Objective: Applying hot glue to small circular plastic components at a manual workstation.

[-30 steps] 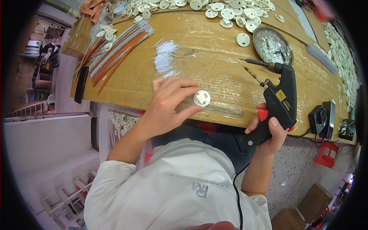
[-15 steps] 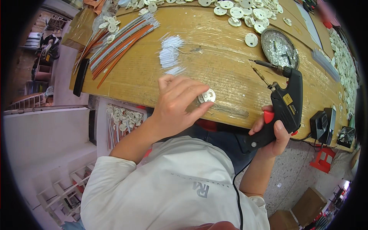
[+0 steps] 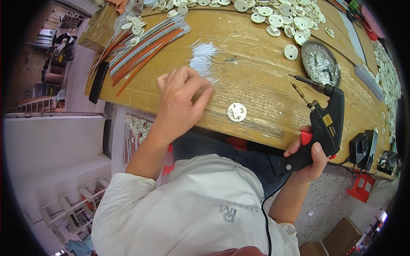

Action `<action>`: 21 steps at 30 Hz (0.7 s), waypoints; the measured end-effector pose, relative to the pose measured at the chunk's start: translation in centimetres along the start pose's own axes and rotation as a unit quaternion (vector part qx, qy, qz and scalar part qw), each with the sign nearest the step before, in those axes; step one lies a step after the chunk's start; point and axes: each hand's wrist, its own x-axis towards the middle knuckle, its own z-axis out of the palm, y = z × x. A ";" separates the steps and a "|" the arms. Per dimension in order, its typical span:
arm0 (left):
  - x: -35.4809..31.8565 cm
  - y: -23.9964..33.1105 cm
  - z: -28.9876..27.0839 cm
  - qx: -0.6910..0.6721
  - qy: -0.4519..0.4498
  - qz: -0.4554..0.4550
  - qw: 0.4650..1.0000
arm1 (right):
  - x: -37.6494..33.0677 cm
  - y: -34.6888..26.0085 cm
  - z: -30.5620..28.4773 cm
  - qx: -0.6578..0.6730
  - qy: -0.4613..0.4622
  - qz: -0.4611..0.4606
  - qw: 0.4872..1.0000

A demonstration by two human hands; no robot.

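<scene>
A black soldering gun [image 3: 329, 121] with a red trigger rests in my right hand [image 3: 311, 158], its fingers wrapped round the grip. The tip and a brass wire-feed tube point toward the far left, just above the table. My left hand [image 3: 181, 100] is at the near end of a pile of thin white wires [image 3: 203, 55]. Its thumb and index finger pinch together at the wire ends, though the fingertips partly hide what is between them. A round white plastic disc [image 3: 236, 112] with cut-outs lies flat on the table between my hands, touched by neither.
Long orange and grey strips [image 3: 147, 53] lie at the left beside a black bar [image 3: 98, 83]. Many white discs [image 3: 284, 19] are heaped at the back. A round metal dish [image 3: 320, 62] with shiny bits sits beyond the gun. A black stand [image 3: 363, 145] is at the right edge.
My left hand has let go of the white disc and moved left to the wire pile. The disc stays on the table. My right hand still holds the soldering gun. The view has shifted slightly.
</scene>
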 end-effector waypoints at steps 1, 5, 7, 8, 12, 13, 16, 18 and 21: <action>0.1 -0.2 0.0 0.011 -0.016 -0.005 1.000 | 0.0 0.1 -0.1 0.004 -0.005 0.004 1.000; 0.6 -0.2 0.4 0.009 -0.042 -0.013 0.999 | 0.1 0.0 0.1 -0.004 -0.007 0.000 1.000; 0.9 0.0 0.6 0.012 -0.061 -0.010 0.998 | 0.0 0.0 0.2 -0.005 0.003 -0.003 1.000; 1.1 0.0 0.6 0.011 -0.061 -0.010 0.998 | 0.0 0.0 0.3 -0.006 0.003 -0.003 1.000; 1.3 -0.2 0.9 0.052 -0.096 0.007 0.994 | 0.0 0.0 0.0 -0.010 0.004 0.001 1.000; 1.3 -0.2 1.0 0.067 -0.103 0.012 0.992 | 0.0 0.1 -0.1 -0.004 -0.004 0.001 1.000; 1.4 0.4 1.1 0.061 -0.047 0.028 0.997 | -0.1 0.0 0.3 0.003 0.011 -0.015 1.000; 0.9 0.4 0.9 0.032 -0.024 0.030 0.999 | -0.1 0.1 0.2 0.000 0.004 -0.016 1.000; -0.2 0.6 0.2 -0.057 -0.014 0.032 0.998 | -0.4 0.5 0.1 -0.014 0.003 -0.015 1.000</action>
